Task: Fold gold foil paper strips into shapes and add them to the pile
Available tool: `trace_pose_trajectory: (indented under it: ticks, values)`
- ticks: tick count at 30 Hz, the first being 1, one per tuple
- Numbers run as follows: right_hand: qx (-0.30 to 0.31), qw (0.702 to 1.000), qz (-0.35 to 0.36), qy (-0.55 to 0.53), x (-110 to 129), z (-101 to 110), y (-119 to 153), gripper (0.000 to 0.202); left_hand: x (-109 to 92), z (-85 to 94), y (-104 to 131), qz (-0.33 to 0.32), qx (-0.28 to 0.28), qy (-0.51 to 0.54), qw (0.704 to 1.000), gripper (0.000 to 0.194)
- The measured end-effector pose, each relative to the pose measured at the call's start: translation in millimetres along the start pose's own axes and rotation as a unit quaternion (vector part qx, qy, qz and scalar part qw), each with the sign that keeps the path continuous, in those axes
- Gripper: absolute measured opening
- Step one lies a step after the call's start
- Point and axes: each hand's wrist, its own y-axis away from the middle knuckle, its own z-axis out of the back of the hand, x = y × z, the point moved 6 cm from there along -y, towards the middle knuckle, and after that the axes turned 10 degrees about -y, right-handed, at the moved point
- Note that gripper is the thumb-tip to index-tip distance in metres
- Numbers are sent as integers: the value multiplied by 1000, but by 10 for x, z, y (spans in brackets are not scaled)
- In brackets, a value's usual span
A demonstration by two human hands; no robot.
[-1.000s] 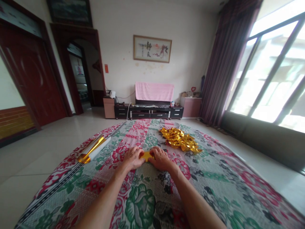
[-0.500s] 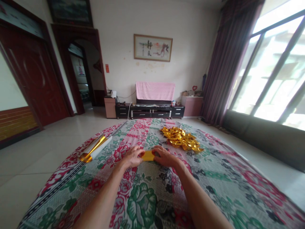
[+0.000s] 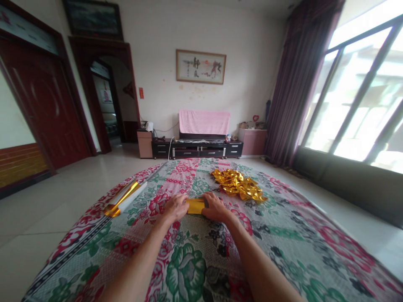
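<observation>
A small folded piece of gold foil paper (image 3: 195, 206) is stretched flat between my two hands, just above or on the flowered cloth; I cannot tell which. My left hand (image 3: 176, 207) grips its left end, with thumb and fingers closed together. At the right end, my right hand (image 3: 215, 206) pinches the paper, fingers bent over it. Beyond my right hand lies a heap of folded gold foil pieces (image 3: 237, 184). To the left rests a stack of foil sheets (image 3: 126, 199), white side showing, with a gold edge curled over.
The patterned cloth (image 3: 185, 268) covers a large rounded surface under my arms. Past its far edge are a low black TV cabinet (image 3: 198, 152) and a pink cloth (image 3: 204, 121) over a screen. A window (image 3: 355, 92) with a purple curtain (image 3: 302, 84) stands at right.
Both hands stay on the gold paper, and their fingers have shifted slightly along its ends. A bit more of its gold face shows. The whole view has tilted slightly.
</observation>
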Motion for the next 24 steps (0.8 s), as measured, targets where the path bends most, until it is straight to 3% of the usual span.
trace_pose_trajectory:
  ticks: [4,12,18,24]
  values:
    - [-27,1000,-2,4,6,-33,-15,49,-29,-37,41,33,-57,-17,998,38]
    - [-54,999,-2,-5,21,6,18,35,-60,-8,85,33,-75,-14,997,29]
    - [-73,996,45,-36,50,13,27,28,-38,0,74,53,-85,7,995,49]
    - [-90,985,101,-103,83,48,51,21,-58,46,82,32,-87,137,986,47]
